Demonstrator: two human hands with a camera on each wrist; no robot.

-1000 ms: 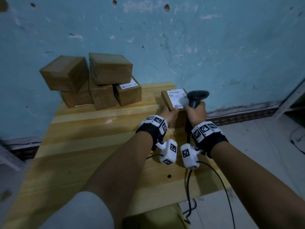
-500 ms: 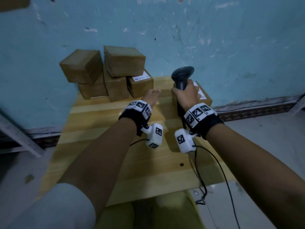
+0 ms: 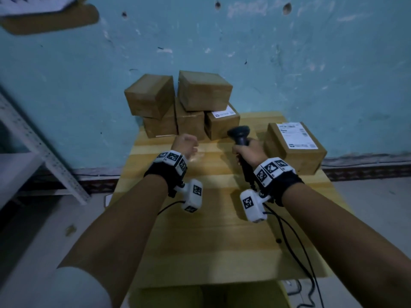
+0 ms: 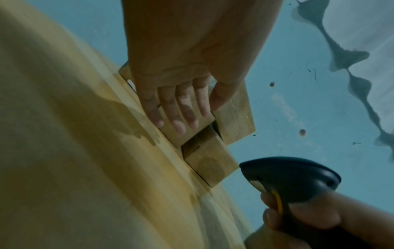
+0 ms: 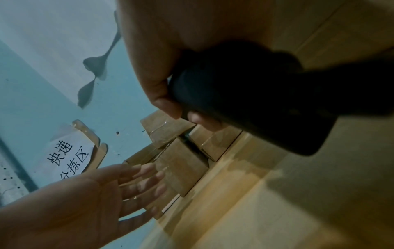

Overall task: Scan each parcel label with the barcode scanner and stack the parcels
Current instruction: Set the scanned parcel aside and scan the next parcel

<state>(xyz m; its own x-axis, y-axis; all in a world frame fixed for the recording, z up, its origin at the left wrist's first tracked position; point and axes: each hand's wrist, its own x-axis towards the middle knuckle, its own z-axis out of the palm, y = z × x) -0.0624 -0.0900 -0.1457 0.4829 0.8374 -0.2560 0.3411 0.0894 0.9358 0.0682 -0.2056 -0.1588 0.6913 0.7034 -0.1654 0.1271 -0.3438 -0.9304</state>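
Left hand is hovering over the wooden table, holding nothing, just short of the stacked parcels at the far left against the blue wall. Left wrist view is showing what the head view is hiding: its fingers are reaching out straight and slightly spread toward the brown boxes.

Right hand is wrapping its fingers around the handle of the black barcode scanner. Scanner's long axis is standing roughly upright, head on top, pointing away toward the stack. Left wrist view is catching a yellow trigger under the index finger; right wrist view is showing only a dark handle.

Farthest right, a lone labelled parcel is sitting at the table's right edge, white label facing up, just beside the right hand. Right wrist view alone is showing a paper sign with Chinese characters on the wall.
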